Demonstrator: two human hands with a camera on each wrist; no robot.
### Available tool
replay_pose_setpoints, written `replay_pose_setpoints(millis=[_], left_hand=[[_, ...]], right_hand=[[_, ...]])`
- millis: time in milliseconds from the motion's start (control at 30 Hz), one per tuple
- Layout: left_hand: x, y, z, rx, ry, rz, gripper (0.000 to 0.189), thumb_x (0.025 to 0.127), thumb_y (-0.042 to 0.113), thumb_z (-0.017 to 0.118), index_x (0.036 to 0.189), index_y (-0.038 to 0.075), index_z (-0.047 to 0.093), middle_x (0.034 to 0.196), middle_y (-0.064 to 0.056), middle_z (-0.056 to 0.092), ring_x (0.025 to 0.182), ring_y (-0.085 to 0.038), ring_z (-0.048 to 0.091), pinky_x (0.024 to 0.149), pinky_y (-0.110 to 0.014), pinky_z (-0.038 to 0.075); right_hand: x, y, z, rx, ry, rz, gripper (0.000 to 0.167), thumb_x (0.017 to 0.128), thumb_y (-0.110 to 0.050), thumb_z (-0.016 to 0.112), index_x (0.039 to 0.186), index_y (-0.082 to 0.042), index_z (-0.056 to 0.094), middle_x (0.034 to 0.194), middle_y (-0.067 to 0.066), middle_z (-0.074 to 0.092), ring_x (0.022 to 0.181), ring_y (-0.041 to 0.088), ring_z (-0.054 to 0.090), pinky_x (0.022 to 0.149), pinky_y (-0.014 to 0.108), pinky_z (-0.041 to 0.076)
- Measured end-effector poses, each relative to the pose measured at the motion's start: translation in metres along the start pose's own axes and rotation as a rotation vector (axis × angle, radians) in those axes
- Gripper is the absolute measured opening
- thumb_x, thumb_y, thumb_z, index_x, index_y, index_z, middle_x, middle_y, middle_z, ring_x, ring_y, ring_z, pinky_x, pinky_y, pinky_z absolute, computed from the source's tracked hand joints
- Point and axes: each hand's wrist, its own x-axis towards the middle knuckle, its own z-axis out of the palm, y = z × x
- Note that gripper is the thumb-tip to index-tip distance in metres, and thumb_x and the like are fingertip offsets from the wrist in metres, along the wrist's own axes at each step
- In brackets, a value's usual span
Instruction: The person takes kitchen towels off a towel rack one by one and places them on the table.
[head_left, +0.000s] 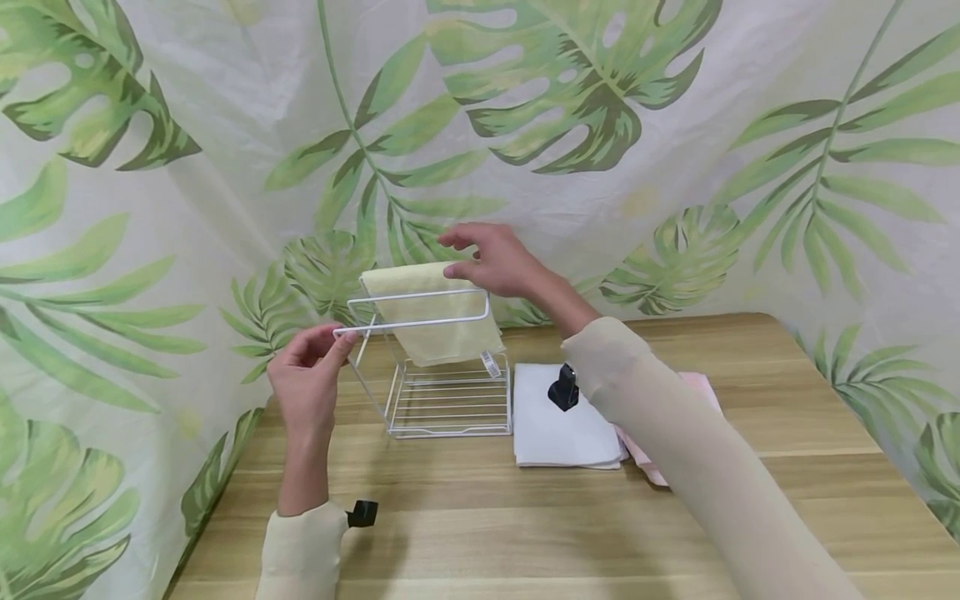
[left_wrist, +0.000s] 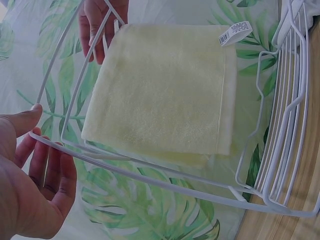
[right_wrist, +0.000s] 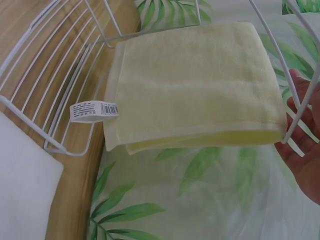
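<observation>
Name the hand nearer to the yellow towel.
Right: the right hand is at the top right corner of the yellow towel; the left hand pinches the white rack, apart from the towel.

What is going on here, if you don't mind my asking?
A person is working with a yellow towel that hangs folded over the back upper bar of a white wire rack. The left hand pinches the rack's front upper corner, while the right hand is at the towel's upper right end, thumb and fingers apart. A folded white cloth and a pink cloth lie to the rack's right on the wooden table.
</observation>
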Motion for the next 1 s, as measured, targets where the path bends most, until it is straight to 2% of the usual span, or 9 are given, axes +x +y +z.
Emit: replay_pose_setpoints(millis=[200, 500, 733, 1000], left_hand=[[-0.001, -0.001, -0.002, 0.006, 0.005, -0.007, 0.029, 0.084, 0.003, 0.092, 0.103, -0.012, 0.076, 0.075, 0.003, 0.069, 0.062, -0.006, 0.061, 0.058, -0.016, 0.06], [0.0, -0.002, 0.0, 0.015, -0.005, 0.006, 0.029, 0.084, 0.005, 0.092, 0.102, -0.011, 0.077, 0.075, 0.004, 0.07, 0.063, -0.006, 0.061, 0.058, -0.015, 0.06], [-0.001, 0.0, 0.001, 0.008, -0.014, 0.004, 0.028, 0.084, 0.004, 0.092, 0.102, -0.012, 0.076, 0.075, 0.004, 0.071, 0.063, -0.007, 0.061, 0.058, -0.014, 0.058], [-0.001, 0.0, 0.001, -0.002, -0.016, 0.022, 0.028, 0.084, 0.003, 0.091, 0.102, -0.013, 0.075, 0.075, 0.004, 0.07, 0.063, -0.008, 0.06, 0.058, -0.014, 0.057]], right_hand=[[0.012, -0.007, 0.008, -0.01, -0.046, -0.01, 0.049, 0.102, -0.023, 0.077, 0.147, -0.011, 0.063, 0.151, 0.006, 0.066, 0.14, 0.024, 0.059, 0.117, 0.043, 0.054], [0.019, -0.009, 0.017, 0.026, -0.06, -0.004, 0.05, 0.101, -0.022, 0.078, 0.147, -0.012, 0.064, 0.152, 0.006, 0.065, 0.143, 0.024, 0.059, 0.122, 0.046, 0.05], [0.021, -0.004, 0.023, -0.051, -0.068, 0.016, 0.056, 0.097, -0.025, 0.082, 0.149, -0.014, 0.064, 0.152, 0.002, 0.066, 0.142, 0.022, 0.062, 0.124, 0.037, 0.047], [0.02, -0.006, 0.026, -0.098, -0.072, 0.081, 0.047, 0.099, -0.027, 0.08, 0.143, -0.015, 0.069, 0.144, 0.003, 0.072, 0.136, 0.021, 0.066, 0.12, 0.036, 0.052]])
